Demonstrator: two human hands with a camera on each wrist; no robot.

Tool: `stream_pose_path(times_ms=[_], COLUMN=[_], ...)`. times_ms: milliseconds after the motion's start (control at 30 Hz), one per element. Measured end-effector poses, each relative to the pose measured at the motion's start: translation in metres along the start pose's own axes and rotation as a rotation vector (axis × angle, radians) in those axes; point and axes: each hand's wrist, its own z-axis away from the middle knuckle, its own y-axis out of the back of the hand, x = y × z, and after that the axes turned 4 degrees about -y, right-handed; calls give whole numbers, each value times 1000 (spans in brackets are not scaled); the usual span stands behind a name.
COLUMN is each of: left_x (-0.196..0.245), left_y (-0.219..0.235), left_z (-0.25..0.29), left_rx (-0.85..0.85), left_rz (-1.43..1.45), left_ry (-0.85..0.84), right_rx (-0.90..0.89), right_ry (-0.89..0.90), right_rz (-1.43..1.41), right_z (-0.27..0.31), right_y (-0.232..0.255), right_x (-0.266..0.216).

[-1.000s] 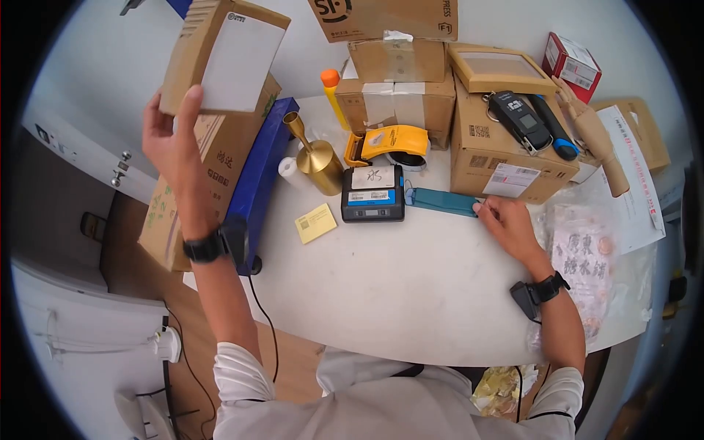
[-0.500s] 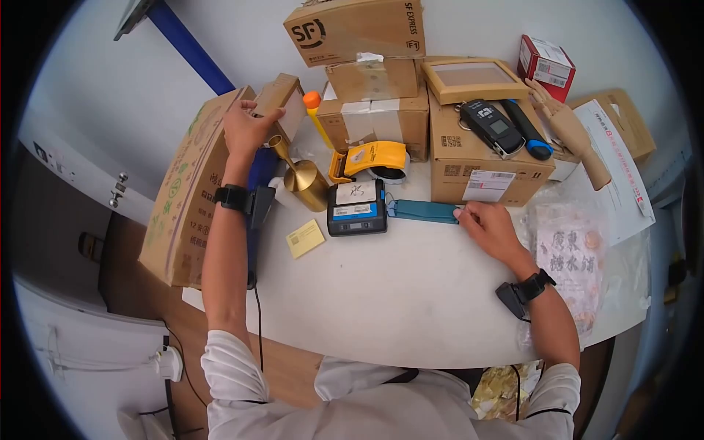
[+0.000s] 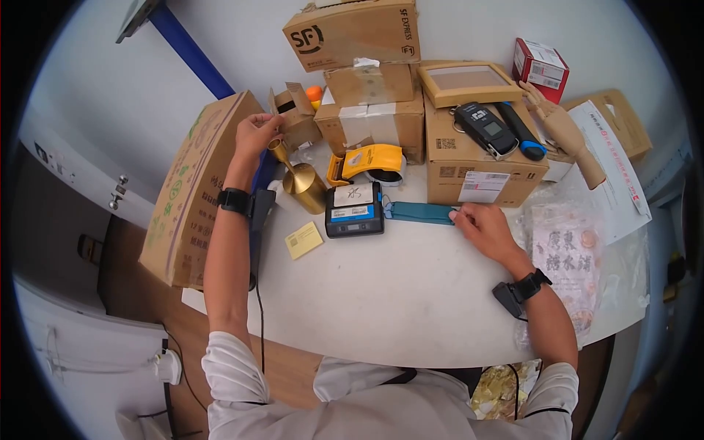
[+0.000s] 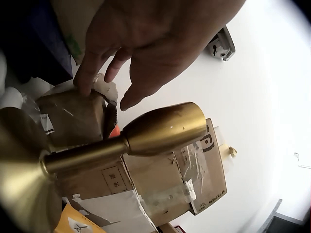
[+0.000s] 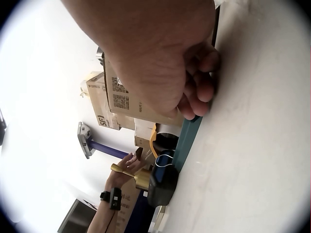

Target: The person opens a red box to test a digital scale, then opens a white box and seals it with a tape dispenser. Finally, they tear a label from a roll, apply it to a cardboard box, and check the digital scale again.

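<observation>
In the head view my left hand [image 3: 257, 138] is at the back left, beside a small cardboard box [image 3: 299, 126] with raised flaps. The left wrist view shows its fingers extended at the box's upper edge, with the thumb apart from it. A gold candlestick-shaped object [image 3: 304, 187] with a narrow neck stands just in front of this hand. My right hand [image 3: 484, 229] has curled fingers and pinches the right end of a long, slim teal case [image 3: 422, 213]. The case lies on the white table [image 3: 381, 301], its corded left end by a black label printer [image 3: 355, 209].
A large carton [image 3: 202, 191] stands left beside a blue post [image 3: 191, 51]. Stacked cartons [image 3: 370, 125] and a yellow tape dispenser [image 3: 374, 161] are behind the printer. Right, a box [image 3: 484, 165] bears a luggage scale [image 3: 487, 130]; a wooden hand [image 3: 572, 132] leans nearby. Yellow notes [image 3: 304, 240] lie left.
My left hand has brought the small box down from high on the left to behind the gold object; its flaps now show. My right hand stays at the teal case.
</observation>
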Motion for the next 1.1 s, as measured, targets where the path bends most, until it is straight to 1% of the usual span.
stream_pose_path(times_ms=[33,133,267,333,367,433,567,633,667,733,800,867,933,967,1033,1100], left_x=[-2,-14,-13,-15,-17,-21,-15,-8,-4,7,27,47,61,66,73,67], left_y=[1,6,5,5,6,10,19,22,23,24,23,22,20,16,4,-11], left_z=[0,-2,8,11,12,13,23,29,35,50,76,101,126,137,159,176], left_rx=[-31,-83,-90,-23,-23,-14,18,59,54,142,142,144,55,53,-156,-371], left_rz=[-17,32,50,-4,-4,77,128,220,220,242,266,288,339,341,490,471], left_ry=[47,45,50,59,63,156,176,116,122,-21,-35,-53,-88,-81,-81,-89], right_rx=[-5,-18,-23,-27,-28,-30,-25,-13,2,-7,-22,17,8,0,-9,-16], right_ry=[-1,-1,1,-2,-4,-21,-25,-9,6,11,16,36,16,6,-6,-10], right_rz=[-7,-10,9,-1,-12,-20,-28,-35,-42,-19,4,-24,-17,-10,6,21], right_z=[0,0,0,0,0,0,0,-1,0,-2,-1,0,0,0,0,0], right_y=[0,0,1,0,-1,-2,-3,-4,-4,-3,-4,-4,-4,-3,-3,-4], right_x=[0,-1,-1,0,1,1,1,3,4,6,6,4,2,2,0,-1])
